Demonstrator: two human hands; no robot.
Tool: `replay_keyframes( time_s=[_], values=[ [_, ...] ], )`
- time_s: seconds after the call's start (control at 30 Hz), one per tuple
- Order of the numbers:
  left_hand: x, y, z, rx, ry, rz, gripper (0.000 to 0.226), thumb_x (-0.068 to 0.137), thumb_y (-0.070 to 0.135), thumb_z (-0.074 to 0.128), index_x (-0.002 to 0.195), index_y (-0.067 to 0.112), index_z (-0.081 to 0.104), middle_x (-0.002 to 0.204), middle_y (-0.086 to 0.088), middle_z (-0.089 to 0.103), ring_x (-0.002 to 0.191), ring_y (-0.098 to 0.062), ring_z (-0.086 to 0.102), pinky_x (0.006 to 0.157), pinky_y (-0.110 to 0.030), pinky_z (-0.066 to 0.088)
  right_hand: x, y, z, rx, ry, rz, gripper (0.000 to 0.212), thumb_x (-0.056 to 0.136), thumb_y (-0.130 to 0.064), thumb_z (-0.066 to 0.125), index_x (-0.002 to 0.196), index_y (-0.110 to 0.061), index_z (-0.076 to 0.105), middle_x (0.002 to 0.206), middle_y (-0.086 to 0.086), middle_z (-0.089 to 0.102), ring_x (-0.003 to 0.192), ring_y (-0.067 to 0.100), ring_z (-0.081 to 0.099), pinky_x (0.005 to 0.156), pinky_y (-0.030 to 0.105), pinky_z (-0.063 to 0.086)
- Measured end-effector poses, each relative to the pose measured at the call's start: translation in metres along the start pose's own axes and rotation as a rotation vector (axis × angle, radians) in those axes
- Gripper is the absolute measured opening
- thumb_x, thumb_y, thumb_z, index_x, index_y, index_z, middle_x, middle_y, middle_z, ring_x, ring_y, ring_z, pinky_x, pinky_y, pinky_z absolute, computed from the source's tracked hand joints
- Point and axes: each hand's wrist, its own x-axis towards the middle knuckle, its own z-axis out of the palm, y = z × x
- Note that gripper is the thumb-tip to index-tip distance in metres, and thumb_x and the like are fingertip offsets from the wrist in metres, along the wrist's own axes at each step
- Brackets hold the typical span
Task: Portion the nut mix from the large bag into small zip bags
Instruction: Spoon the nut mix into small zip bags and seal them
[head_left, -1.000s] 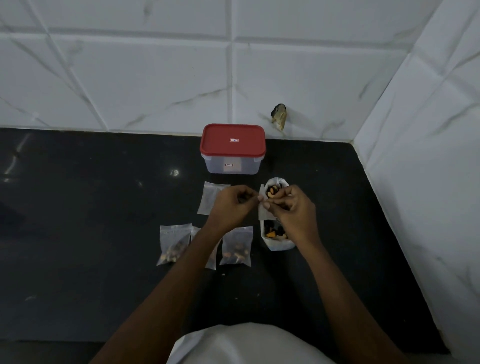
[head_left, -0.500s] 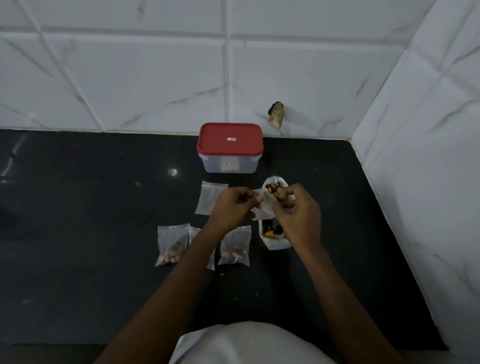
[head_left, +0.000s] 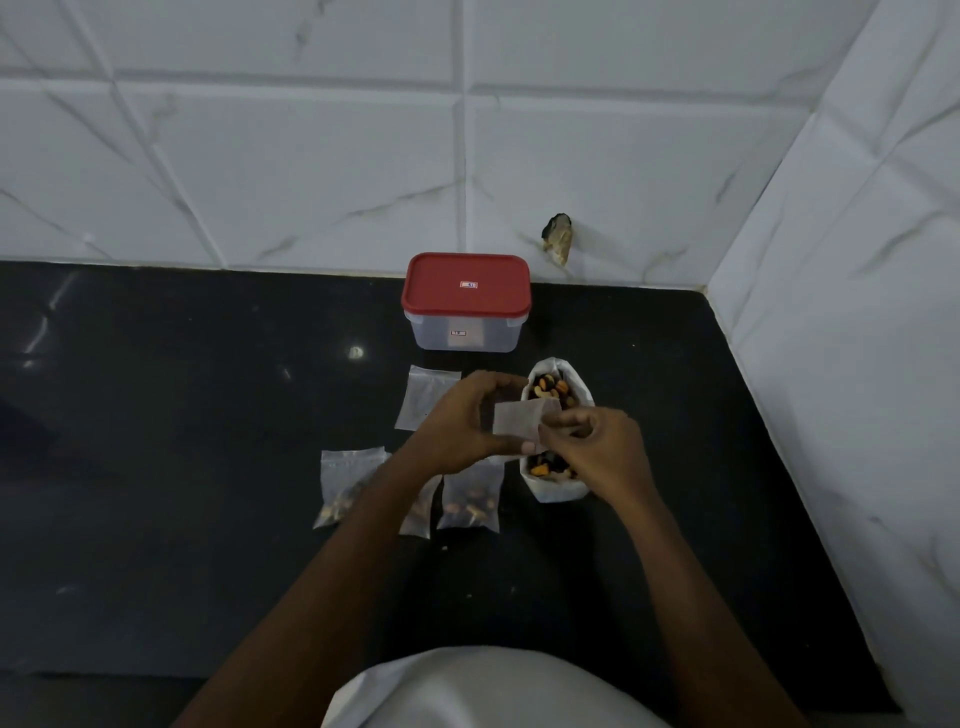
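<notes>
a black counter (head_left: 208, 467) is seen under a white tiled wall (head_left: 260, 156), in a corner. a box (head_left: 466, 283) with a red lid is set at the back, closed. just in front of it, a bit to the right, the big bag (head_left: 558, 488) is stood open, and nuts (head_left: 550, 387) are seen inside.

a small empty bag (head_left: 514, 418) is held in the air over the left side of the big bag. it is gripped by the left hand (head_left: 462, 421), thumb under and fingers on top. its right edge is pinched by the right hand (head_left: 597, 447). three filled bags (head_left: 470, 499) are laid in a row nearer the person, the middle one partly hidden by the left arm. a flat spare bag (head_left: 423, 397) is laid beside the left hand.

the small empty bag seems to be getting opened for filling. it cannot be told if its mouth is open yet. the two sides should be rubbed and pulled apart gently, since thin plastic slips and sticks. the mouth should be kept over the big bag, so dropped nuts fall back in.

half a second ago the small empty bag was bent and tipped between the hands; now it is held flatter and spread wider. the left hand's grip has been widened. the box and the other bags have not been moved.
</notes>
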Motion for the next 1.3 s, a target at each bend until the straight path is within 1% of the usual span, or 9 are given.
replay_keyframes(
  time_s=[0.13, 0.3, 0.47, 0.57, 0.67, 0.77, 0.9, 1.03, 1.3],
  values=[
    [0.008, -0.008, 0.004, 0.171, -0.225, 0.043, 0.094, 0.063, 0.056, 0.080, 0.144, 0.036, 0.036, 0.146, 0.006, 0.045, 0.134, -0.012, 0.041, 0.110, -0.046, 0.038, -0.008, -0.003, -0.004, 0.011, -0.046, -0.034, 0.021, 0.089, -0.042, 0.065, 0.070, -0.034, 0.069, 0.072, -0.009, 0.071, 0.074, 0.004, 0.068, 0.078, 0.039, 0.058],
    [0.010, -0.010, 0.014, 0.169, -0.182, 0.119, 0.080, 0.068, 0.063, 0.074, 0.137, 0.028, 0.050, 0.127, 0.009, 0.058, 0.117, -0.006, 0.055, 0.100, -0.045, 0.047, -0.017, 0.000, -0.007, 0.066, -0.077, -0.027, 0.034, 0.086, -0.052, 0.067, 0.071, -0.022, 0.074, 0.071, 0.000, 0.072, 0.074, 0.020, 0.069, 0.078, 0.049, 0.057],
    [0.005, -0.009, 0.021, 0.187, -0.152, 0.181, 0.059, 0.070, 0.058, 0.074, 0.121, 0.033, 0.056, 0.109, 0.019, 0.054, 0.101, 0.001, 0.052, 0.090, -0.042, 0.049, -0.023, 0.001, -0.011, 0.186, -0.137, -0.017, 0.016, 0.086, -0.041, 0.071, 0.085, -0.025, 0.076, 0.083, -0.003, 0.075, 0.081, 0.010, 0.071, 0.081, 0.040, 0.059],
    [0.001, -0.014, 0.017, 0.170, -0.095, 0.181, 0.053, 0.072, 0.052, 0.077, 0.117, 0.030, 0.058, 0.105, 0.019, 0.053, 0.094, 0.001, 0.052, 0.083, -0.032, 0.049, -0.022, 0.013, -0.022, 0.276, 0.012, 0.084, 0.015, 0.087, -0.039, 0.070, 0.091, -0.025, 0.074, 0.092, -0.002, 0.072, 0.089, 0.013, 0.069, 0.076, 0.035, 0.058],
    [-0.001, -0.019, 0.009, 0.201, -0.056, 0.123, 0.058, 0.073, 0.046, 0.080, 0.123, 0.026, 0.059, 0.112, 0.010, 0.054, 0.100, -0.003, 0.053, 0.088, -0.034, 0.050, -0.017, 0.038, -0.038, -0.012, 0.072, 0.141, 0.008, 0.091, -0.033, 0.065, 0.096, -0.028, 0.069, 0.099, -0.006, 0.067, 0.092, 0.008, 0.064, 0.074, 0.026, 0.050],
    [-0.001, -0.025, 0.006, 0.313, -0.065, 0.051, 0.067, 0.070, 0.065, 0.069, 0.127, 0.032, 0.056, 0.119, 0.012, 0.052, 0.110, -0.007, 0.051, 0.098, -0.045, 0.045, -0.016, 0.053, -0.039, -0.249, -0.063, 0.236, 0.008, 0.092, -0.037, 0.064, 0.099, -0.032, 0.062, 0.098, -0.011, 0.062, 0.088, 0.005, 0.060, 0.070, 0.025, 0.045],
    [0.001, -0.026, 0.009, 0.430, -0.130, 0.018, 0.066, 0.077, 0.059, 0.071, 0.133, 0.032, 0.050, 0.132, 0.008, 0.049, 0.122, -0.010, 0.044, 0.105, -0.045, 0.034, -0.014, 0.055, -0.028, -0.346, -0.102, 0.303, 0.012, 0.091, -0.042, 0.063, 0.095, -0.032, 0.058, 0.090, -0.010, 0.063, 0.081, 0.007, 0.060, 0.071, 0.029, 0.049],
    [0.006, -0.032, 0.010, 0.436, -0.172, -0.024, 0.072, 0.077, 0.056, 0.072, 0.137, 0.030, 0.042, 0.138, 0.008, 0.047, 0.127, -0.010, 0.042, 0.107, -0.040, 0.028, -0.007, 0.054, -0.029, -0.245, -0.001, 0.294, 0.009, 0.090, -0.035, 0.067, 0.088, -0.030, 0.060, 0.086, -0.008, 0.065, 0.077, 0.007, 0.061, 0.066, 0.027, 0.048],
    [0.006, -0.044, 0.010, 0.362, -0.200, -0.108, 0.079, 0.076, 0.051, 0.075, 0.141, 0.029, 0.035, 0.143, 0.007, 0.042, 0.130, -0.012, 0.039, 0.110, -0.043, 0.025, 0.008, 0.037, -0.017, 0.125, 0.278, 0.121, 0.005, 0.092, -0.027, 0.066, 0.096, -0.028, 0.064, 0.093, -0.010, 0.065, 0.088, 0.004, 0.063, 0.078, 0.028, 0.054]
  ],
)
